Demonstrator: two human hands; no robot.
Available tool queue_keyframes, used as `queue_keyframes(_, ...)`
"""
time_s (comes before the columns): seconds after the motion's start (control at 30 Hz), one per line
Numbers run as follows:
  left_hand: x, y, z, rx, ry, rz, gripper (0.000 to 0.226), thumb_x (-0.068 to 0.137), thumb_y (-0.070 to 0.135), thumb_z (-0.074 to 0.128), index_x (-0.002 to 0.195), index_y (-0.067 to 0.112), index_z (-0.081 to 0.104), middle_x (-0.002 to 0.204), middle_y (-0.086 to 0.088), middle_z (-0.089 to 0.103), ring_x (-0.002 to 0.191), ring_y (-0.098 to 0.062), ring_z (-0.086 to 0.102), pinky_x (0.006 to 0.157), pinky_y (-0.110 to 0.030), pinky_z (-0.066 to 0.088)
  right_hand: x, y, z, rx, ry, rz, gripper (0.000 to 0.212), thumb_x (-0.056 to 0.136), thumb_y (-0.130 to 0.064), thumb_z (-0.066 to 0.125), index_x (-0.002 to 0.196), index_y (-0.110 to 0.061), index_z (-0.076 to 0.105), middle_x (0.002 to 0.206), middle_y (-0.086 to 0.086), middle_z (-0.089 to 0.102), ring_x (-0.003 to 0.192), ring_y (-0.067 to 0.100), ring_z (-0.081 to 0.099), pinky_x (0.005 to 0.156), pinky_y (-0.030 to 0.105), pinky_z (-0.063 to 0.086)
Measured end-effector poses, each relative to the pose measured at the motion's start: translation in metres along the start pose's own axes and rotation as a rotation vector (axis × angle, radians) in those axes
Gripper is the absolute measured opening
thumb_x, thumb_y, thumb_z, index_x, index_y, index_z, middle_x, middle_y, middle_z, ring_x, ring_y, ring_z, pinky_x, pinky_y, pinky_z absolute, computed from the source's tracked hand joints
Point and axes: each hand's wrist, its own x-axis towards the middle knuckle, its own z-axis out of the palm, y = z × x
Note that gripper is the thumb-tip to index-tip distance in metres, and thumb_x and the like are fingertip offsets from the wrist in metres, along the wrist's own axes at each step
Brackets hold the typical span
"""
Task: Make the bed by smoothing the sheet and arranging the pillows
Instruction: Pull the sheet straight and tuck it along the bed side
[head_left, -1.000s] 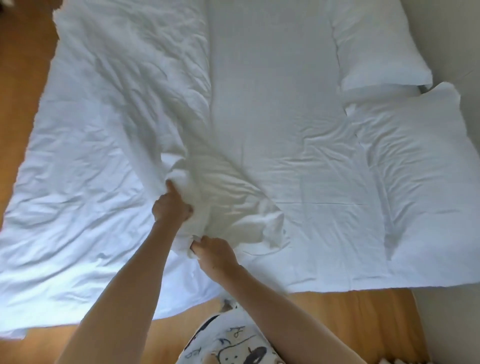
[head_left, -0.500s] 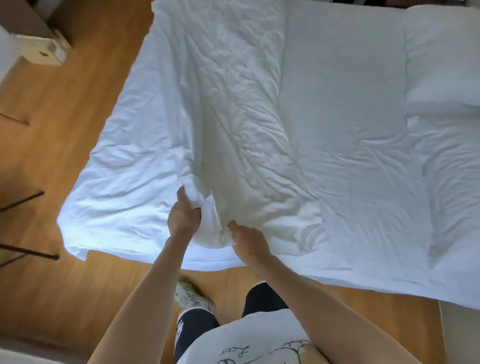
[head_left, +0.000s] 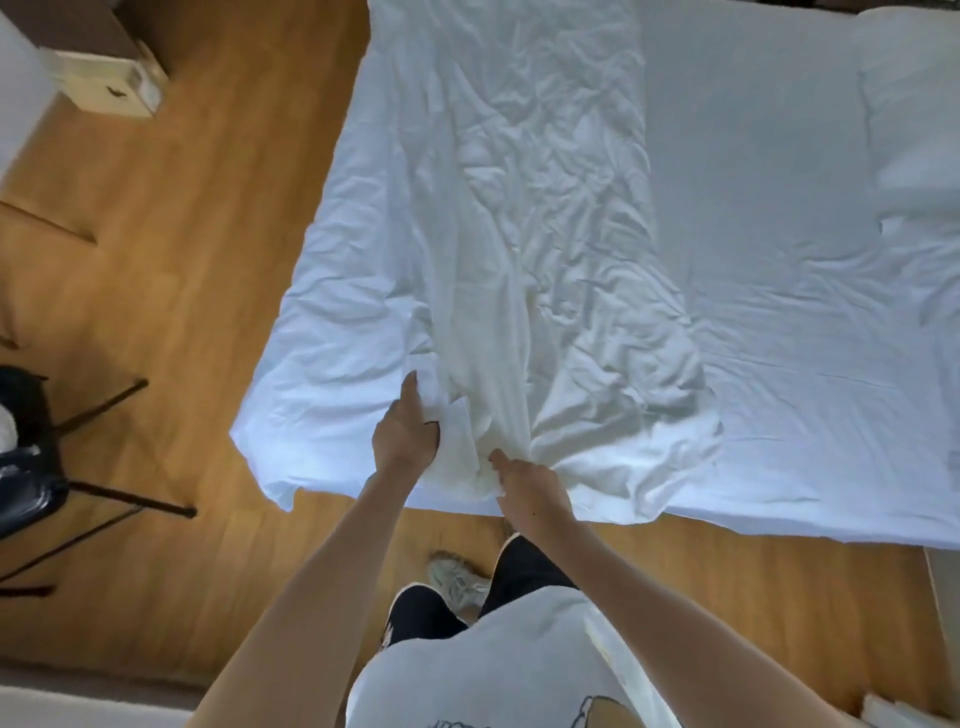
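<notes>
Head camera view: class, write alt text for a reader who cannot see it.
Both hands grip a bunched fold of white sheet at the bed's near edge: left hand, right hand. Pillows lie at the far right; wooden floor and a dark chair sit left.

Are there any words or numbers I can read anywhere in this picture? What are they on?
No words or numbers can be read.
White T-shirt: only a line drawing at the bottom edge, cut off, no letters visible.
Pale box on the floor: a small dark mark, too small to read.
Sheet and pillow: plain white.
</notes>
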Motion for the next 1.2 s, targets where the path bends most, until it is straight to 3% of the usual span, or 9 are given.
queue_keyframes(0.17, 0.029, -0.048, -0.024, 0.025, -0.066, 0.03, 0.072, 0.089, 0.021, 0.051, 0.149, 0.029, 0.013, 0.115, -0.005, 0.061, 0.099, -0.028, 0.059, 0.07, -0.033, 0.043, 0.027, -0.048, 0.012, -0.016, -0.038, 0.008, 0.051, 0.091, -0.026, 0.053, 0.141, -0.023, 0.038, 0.112, 0.01, 0.066, 0.1, 0.036, 0.064, 0.085, 0.041, 0.053)
queue_keyframes(0.27, 0.05, -0.08, -0.041, 0.034, -0.085, 0.038, 0.072, 0.089, 0.022, 0.05, 0.149, 0.032, 0.013, 0.114, -0.005, 0.061, 0.098, -0.028, 0.059, 0.075, -0.037, 0.048, 0.048, -0.083, 0.021, 0.029, -0.016, -0.009, 0.045, 0.089, -0.035, 0.056, 0.13, -0.024, 0.044, 0.101, 0.009, 0.068, 0.092, 0.036, 0.065, 0.079, 0.04, 0.054)
queue_keyframes(0.47, 0.097, -0.139, -0.089, 0.048, -0.13, 0.011, 0.076, 0.089, 0.019, 0.049, 0.151, 0.031, 0.007, 0.108, -0.003, 0.062, 0.086, -0.02, 0.056, 0.072, -0.034, 0.048, 0.107, -0.156, 0.039, 0.073, -0.091, -0.025, 0.041, 0.084, -0.03, 0.061, 0.122, -0.022, 0.047, 0.089, 0.007, 0.068, 0.082, 0.033, 0.066, 0.072, 0.035, 0.052)
queue_keyframes(0.67, 0.142, -0.175, -0.147, 0.083, -0.162, 0.049, 0.077, 0.089, 0.016, 0.049, 0.152, 0.029, 0.006, 0.116, -0.001, 0.059, 0.08, -0.014, 0.05, 0.057, -0.023, 0.032, 0.158, -0.221, 0.041, 0.137, -0.107, 0.003, 0.044, 0.088, -0.021, 0.049, 0.132, -0.022, 0.047, 0.099, 0.008, 0.068, 0.091, 0.033, 0.064, 0.073, 0.032, 0.045)
queue_keyframes(0.87, 0.173, -0.203, -0.176, 0.08, -0.227, 0.151, 0.075, 0.084, 0.013, 0.049, 0.15, 0.027, 0.015, 0.108, -0.003, 0.06, 0.086, -0.02, 0.057, 0.062, -0.029, 0.042, 0.181, -0.266, 0.045, 0.131, -0.082, 0.108, 0.043, 0.088, -0.017, 0.047, 0.13, -0.025, 0.047, 0.096, 0.01, 0.067, 0.088, 0.035, 0.064, 0.064, 0.03, 0.034)
queue_keyframes(1.0, 0.195, -0.228, -0.192, 0.03, -0.22, 0.313, 0.071, 0.085, 0.013, 0.053, 0.149, 0.023, 0.025, 0.096, -0.001, 0.062, 0.076, -0.016, 0.055, 0.059, -0.028, 0.04, 0.193, -0.305, 0.055, 0.164, -0.092, 0.261, 0.044, 0.086, -0.015, 0.048, 0.128, -0.028, 0.045, 0.099, 0.01, 0.066, 0.092, 0.035, 0.063, 0.069, 0.034, 0.043)
queue_keyframes(1.2, 0.23, -0.283, -0.263, -0.125, -0.315, 0.384, 0.061, 0.09, 0.011, 0.055, 0.144, 0.029, 0.033, 0.111, 0.019, 0.054, 0.094, -0.006, 0.054, 0.076, -0.022, 0.041, 0.211, -0.403, 0.063, 0.31, 0.08, 0.383, 0.037, 0.083, -0.016, 0.049, 0.119, -0.023, 0.053, 0.09, 0.007, 0.067, 0.088, 0.035, 0.064, 0.067, 0.035, 0.047)
